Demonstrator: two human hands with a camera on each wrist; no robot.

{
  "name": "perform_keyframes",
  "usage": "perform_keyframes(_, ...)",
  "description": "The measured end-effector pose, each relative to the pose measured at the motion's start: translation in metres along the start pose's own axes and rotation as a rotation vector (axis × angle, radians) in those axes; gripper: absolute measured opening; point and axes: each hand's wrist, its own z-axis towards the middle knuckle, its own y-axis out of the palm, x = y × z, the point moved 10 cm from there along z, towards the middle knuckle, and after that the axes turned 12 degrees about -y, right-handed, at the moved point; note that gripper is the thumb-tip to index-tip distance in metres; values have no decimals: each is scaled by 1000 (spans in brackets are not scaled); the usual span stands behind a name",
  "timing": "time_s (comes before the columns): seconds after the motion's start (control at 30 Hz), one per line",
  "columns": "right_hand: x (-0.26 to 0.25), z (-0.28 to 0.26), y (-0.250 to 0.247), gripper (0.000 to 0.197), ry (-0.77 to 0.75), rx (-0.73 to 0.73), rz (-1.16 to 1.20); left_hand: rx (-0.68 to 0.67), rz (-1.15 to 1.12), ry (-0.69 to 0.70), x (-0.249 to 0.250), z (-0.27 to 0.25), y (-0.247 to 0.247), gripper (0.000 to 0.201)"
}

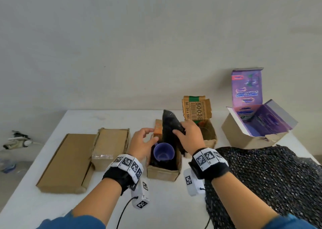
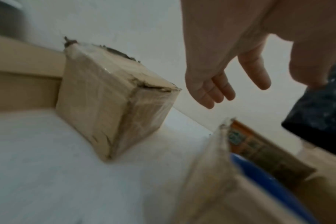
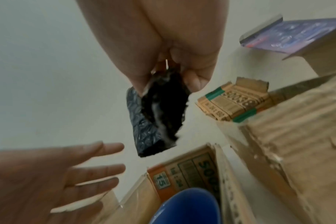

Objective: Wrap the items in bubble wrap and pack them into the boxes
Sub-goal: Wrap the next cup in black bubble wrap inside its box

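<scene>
A blue mug [image 1: 163,151] sits in black bubble wrap inside a small open cardboard box [image 1: 163,173] at the table's middle; its rim shows too in the wrist views [image 3: 185,207] [image 2: 267,183]. My right hand [image 1: 189,134] pinches the free end of the black bubble wrap [image 1: 169,124] [image 3: 155,121] and holds it up above the box. My left hand [image 1: 144,141] hovers open at the box's left edge, fingers [image 2: 217,92] spread and holding nothing.
A taped cardboard box [image 1: 111,146] and a flat cardboard box [image 1: 66,162] lie to the left. Behind stand an open box with a printed flap [image 1: 196,110] and an open purple-lined box [image 1: 257,122]. A large black bubble wrap sheet [image 1: 268,181] covers the table's right side.
</scene>
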Motion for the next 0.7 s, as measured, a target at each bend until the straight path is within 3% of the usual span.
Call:
perform_keyframes(0.13,0,9,19,56,78,1,97,-169,255,22,-27,10,17,36)
perform_keyframes(0.3,8,7,36,37,53,-86,-152,-238,423,42,-38,9,29,45)
perform_keyframes(0.4,20,-3,41,36,57,-123,-256,-206,422,49,-37,10,27,45)
perform_keyframes(0.5,17,-5,44,31,-35,-111,-417,-212,410,43,-38,12,27,45)
perform_keyframes(0.6,16,-5,47,21,-10,-165,-379,-212,406,47,-39,12,28,44)
perform_keyframes(0.7,15,-1,58,28,-58,-276,-461,-211,401,53,-39,13,27,44)
